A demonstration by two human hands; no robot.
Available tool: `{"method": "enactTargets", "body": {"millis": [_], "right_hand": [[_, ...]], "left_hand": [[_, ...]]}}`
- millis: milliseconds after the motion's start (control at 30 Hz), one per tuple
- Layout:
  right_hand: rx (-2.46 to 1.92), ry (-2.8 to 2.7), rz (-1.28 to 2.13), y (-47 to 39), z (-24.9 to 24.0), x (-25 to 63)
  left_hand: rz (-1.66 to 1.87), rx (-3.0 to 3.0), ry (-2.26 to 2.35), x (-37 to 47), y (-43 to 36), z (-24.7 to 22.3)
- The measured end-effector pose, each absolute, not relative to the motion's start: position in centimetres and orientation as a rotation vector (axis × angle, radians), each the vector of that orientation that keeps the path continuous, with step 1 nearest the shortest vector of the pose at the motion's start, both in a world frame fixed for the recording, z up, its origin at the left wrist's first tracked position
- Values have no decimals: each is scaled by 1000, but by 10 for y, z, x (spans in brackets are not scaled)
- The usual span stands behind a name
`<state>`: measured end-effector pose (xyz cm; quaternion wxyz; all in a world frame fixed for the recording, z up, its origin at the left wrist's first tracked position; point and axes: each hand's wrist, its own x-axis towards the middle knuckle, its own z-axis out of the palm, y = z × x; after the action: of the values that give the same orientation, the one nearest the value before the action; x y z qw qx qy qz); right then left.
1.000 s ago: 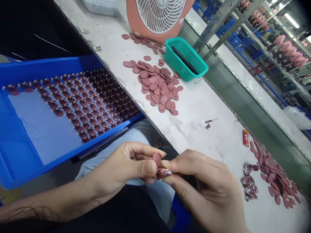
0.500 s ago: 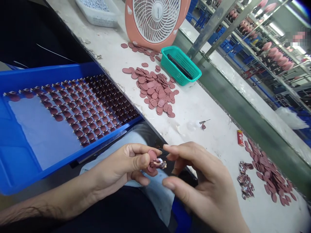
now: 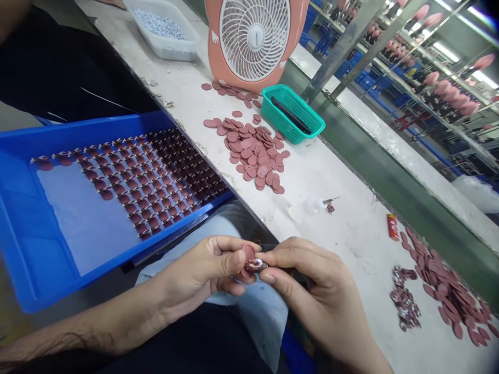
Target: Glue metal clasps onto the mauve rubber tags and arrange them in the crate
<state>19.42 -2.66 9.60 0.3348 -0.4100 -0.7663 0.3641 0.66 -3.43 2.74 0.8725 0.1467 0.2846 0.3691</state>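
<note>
Between the thumb and fingers of my left hand (image 3: 210, 266) is a small painted figurine (image 3: 255, 265) with reddish-brown oval discs (image 3: 248, 252) at its base. My right hand (image 3: 317, 283) meets it from the other side, thumb and index finger closed on its far end. Both hands are over my lap, beside the table edge. To the left, a blue tray (image 3: 23, 259) holds rows of similar small figurines (image 3: 134, 184) on a pale liner. Fingers hide part of the held piece.
On the white table (image 3: 335, 171) lie two heaps of brown oval discs (image 3: 253, 150), a cluster of small painted parts (image 3: 404, 301), a red tube-like pack (image 3: 392, 227) and a needle-tipped item (image 3: 331, 200). Behind stand a green basket (image 3: 292, 114), a pink fan (image 3: 255, 39) and a white tub (image 3: 166, 31).
My right hand has moved left, and its thumb and index finger have closed on the figurine's end. My left hand keeps its hold. The view has shifted slightly.
</note>
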Motion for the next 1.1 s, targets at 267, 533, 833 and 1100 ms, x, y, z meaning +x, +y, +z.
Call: {"method": "enactTargets", "body": {"millis": [267,533,833,1100], "right_hand": [[-1070,-2001,976,-25,93,193],[-1062,-2018,912,-19,88,191],[-1129,-2041,315,-10,63,168],[-875,-2169,-277,-3,28,132]], "left_hand": [[778,279,593,5,-35,25],[762,328,599,0,-29,23],[1098,351,989,-8,-26,21],[1224,407,1032,-16,-21,22]]}}
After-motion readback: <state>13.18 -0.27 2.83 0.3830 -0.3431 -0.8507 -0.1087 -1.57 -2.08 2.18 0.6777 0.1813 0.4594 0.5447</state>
